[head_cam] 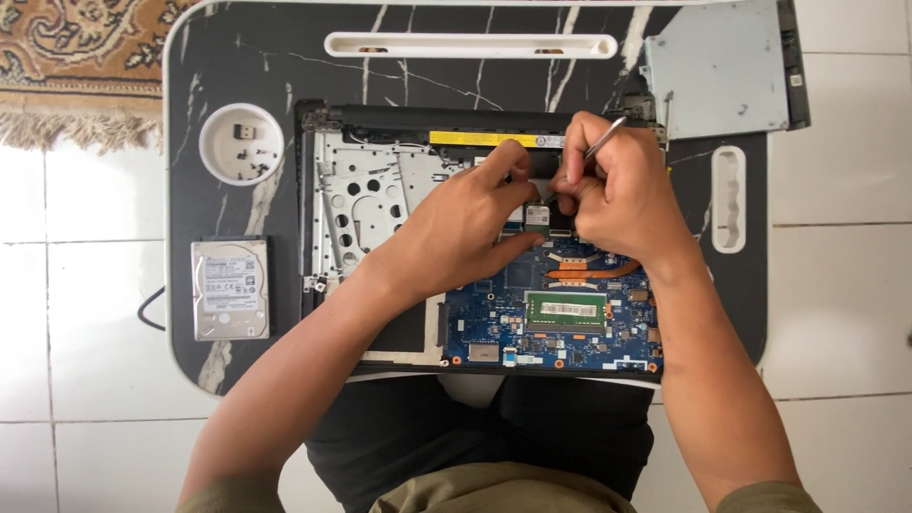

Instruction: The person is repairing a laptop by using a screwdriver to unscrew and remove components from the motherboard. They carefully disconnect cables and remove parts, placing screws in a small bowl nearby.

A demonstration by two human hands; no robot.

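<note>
An opened laptop (380,199) lies on a black marble-patterned lap table (247,66), its blue motherboard (551,332) and green memory stick (566,310) exposed. My right hand (617,195) grips a thin metal screwdriver (604,141), its tip down near a small wireless card (538,215) at the board's top edge. My left hand (465,223) rests over the laptop's middle, fingertips pressing beside that same card. Copper heat pipes (589,271) show just below my hands.
A round cup recess (220,161) at the table's left holds several small screws and a tiny dongle. A silver hard drive (230,289) lies below it. A removed optical drive (722,71) sits at the top right. A patterned rug (76,47) lies top left on white floor tiles.
</note>
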